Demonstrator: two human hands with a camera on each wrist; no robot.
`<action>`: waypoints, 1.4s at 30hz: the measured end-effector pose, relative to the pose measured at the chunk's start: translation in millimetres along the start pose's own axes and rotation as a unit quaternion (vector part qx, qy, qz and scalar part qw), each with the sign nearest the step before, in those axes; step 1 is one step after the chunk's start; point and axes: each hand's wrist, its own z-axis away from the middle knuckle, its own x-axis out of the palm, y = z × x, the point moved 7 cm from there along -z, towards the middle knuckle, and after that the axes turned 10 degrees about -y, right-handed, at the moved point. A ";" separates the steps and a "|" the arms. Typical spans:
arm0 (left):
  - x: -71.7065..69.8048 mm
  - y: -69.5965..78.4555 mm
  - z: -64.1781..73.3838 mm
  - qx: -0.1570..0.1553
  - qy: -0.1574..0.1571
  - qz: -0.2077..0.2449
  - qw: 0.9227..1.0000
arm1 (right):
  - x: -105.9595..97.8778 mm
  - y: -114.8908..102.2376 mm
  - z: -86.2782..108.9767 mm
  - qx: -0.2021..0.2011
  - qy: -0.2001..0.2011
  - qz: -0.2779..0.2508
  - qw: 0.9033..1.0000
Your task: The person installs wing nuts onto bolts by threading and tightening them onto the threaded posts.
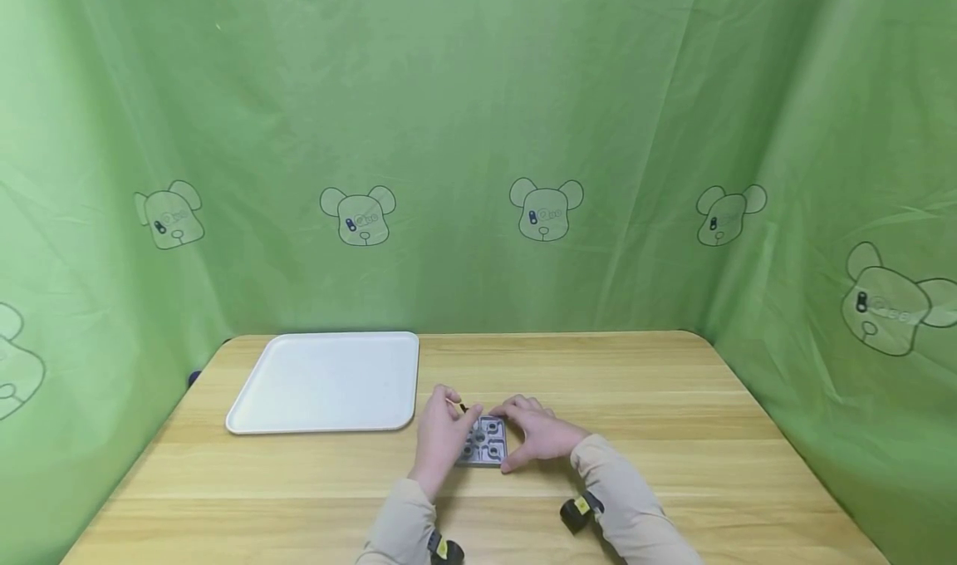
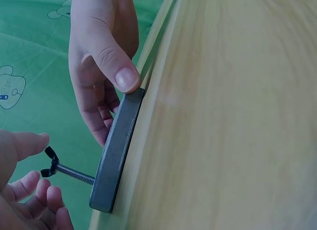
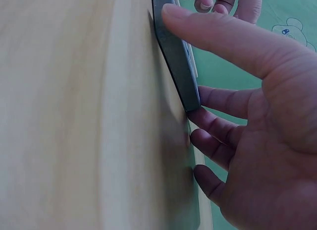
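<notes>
Closest to me are my sleeves (image 1: 635, 507) and the black wrist cameras (image 1: 574, 515); if I let a wrist dip, one of them could bump the desk (image 1: 718, 465) and jolt my work. Just beyond, my right grip (image 1: 542, 434) holds one end of a dark metal block (image 1: 492, 447), thumb at its near corner and fingertips by the far one. The block lies on the desk between my two grips. I have only that end, so a hard twist could swing the other round. My left grip (image 1: 439, 436) is at the winged head of a wing screw (image 2: 74, 173) standing up from the block (thumb to one side, fingers to the other; I cannot tell whether they truly pinch). A glancing touch might slip off the wings, and a sideways push could lean the threads and bind them. Farther off to the left lies a white tray (image 1: 329, 382), apart from my fingers, a worry only if the block skids that way. Behind it all hangs a green curtain (image 1: 449, 133).
</notes>
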 end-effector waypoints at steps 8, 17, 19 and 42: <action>0.9 -0.1 0.1 0.000 -0.002 0.001 1.000 | -0.4 -2.2 1.4 0.000 -0.001 0.000 1.000; 0.7 3.4 1.1 0.011 0.004 -0.006 1.000 | 1.4 -0.8 1.1 0.001 -0.002 0.001 1.000; 0.6 4.5 1.3 0.015 0.007 -0.006 1.000 | 1.2 -1.0 1.1 0.000 -0.002 0.001 1.000; -0.8 10.3 2.9 0.033 0.010 -0.036 0.999 | 0.1 0.1 0.2 -0.001 0.000 -0.002 1.000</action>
